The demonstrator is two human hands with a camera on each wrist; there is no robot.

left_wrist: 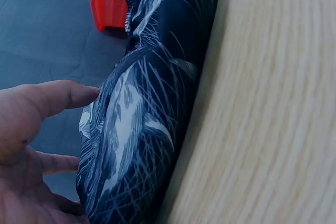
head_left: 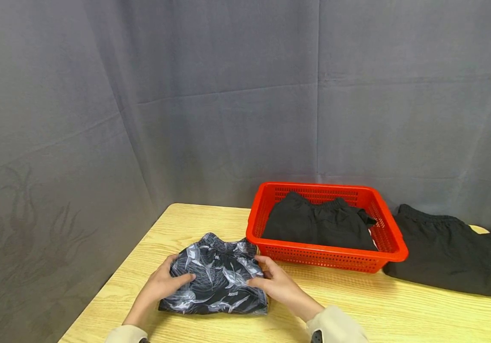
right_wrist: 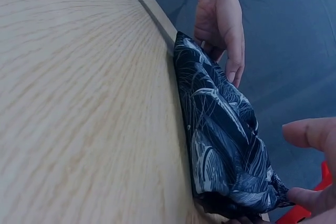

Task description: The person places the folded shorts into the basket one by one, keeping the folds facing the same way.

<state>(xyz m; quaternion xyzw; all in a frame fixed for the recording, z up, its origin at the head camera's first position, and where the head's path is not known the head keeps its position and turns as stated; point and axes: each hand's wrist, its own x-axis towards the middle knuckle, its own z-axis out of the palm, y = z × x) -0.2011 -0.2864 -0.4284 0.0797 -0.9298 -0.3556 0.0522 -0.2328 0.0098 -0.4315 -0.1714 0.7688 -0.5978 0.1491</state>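
Observation:
A pair of black shorts (head_left: 215,276) with a grey and white shark print lies on the wooden table, its gathered waistband towards the back. My left hand (head_left: 162,283) is at the left side of the shorts, thumb over the cloth and fingers along the edge. In the left wrist view the thumb (left_wrist: 73,96) meets the printed fabric. At the opposite side is my right hand (head_left: 278,284), its fingertips by the upper right edge near the basket. The right wrist view shows a gap between its thumb (right_wrist: 304,132) and the cloth.
A red plastic basket (head_left: 314,252) stands just behind and right of the shorts, overlapping their waistband corner in the head view. Black garments (head_left: 318,226) lie inside it. Another black garment (head_left: 451,255) is spread right of the basket. A grey curtain (head_left: 245,119) hangs behind the table (head_left: 194,328).

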